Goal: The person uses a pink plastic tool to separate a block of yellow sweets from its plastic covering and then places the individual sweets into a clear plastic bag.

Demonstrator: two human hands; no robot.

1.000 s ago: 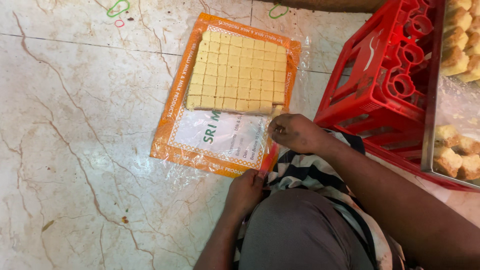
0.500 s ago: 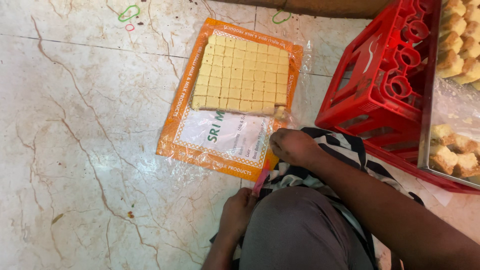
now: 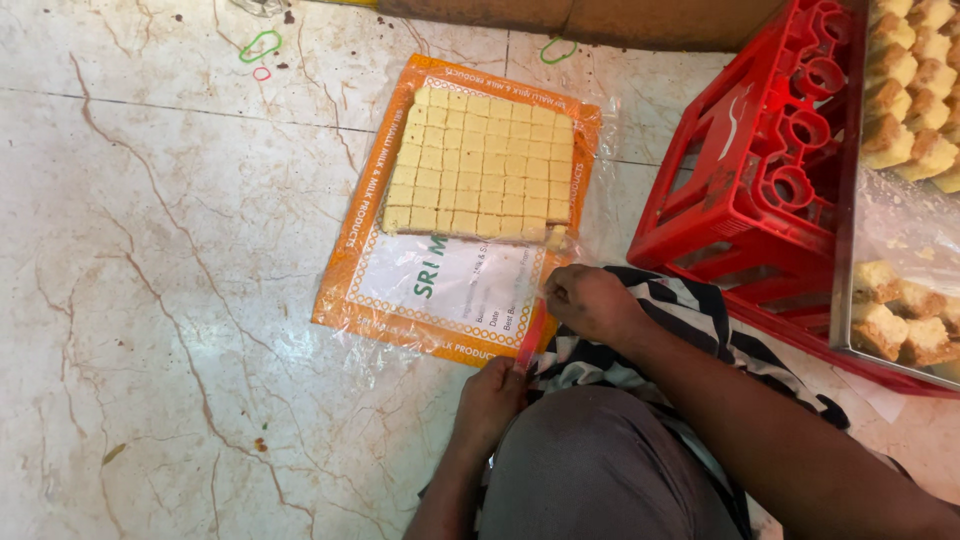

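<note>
While we look down from the head view:
Crate: red crate (image 3: 770,170) at two o'clock carries a tray (image 3: 845,300) of cake pieces (image 3: 915,90).
Sheet: cut sweets (image 3: 485,165) at twelve.
Hands: left hand (image 3: 490,400) and right hand (image 3: 590,300) pinch a red strip (image 3: 530,335).
Change: both hands have drawn nearer us.

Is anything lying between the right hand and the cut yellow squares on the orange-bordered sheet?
Nothing visible does. The right hand rests at the sheet's near right edge, pinching a thin red strip with the left hand. Between it and the yellow squares lies only the printed plastic-covered sheet.
</note>
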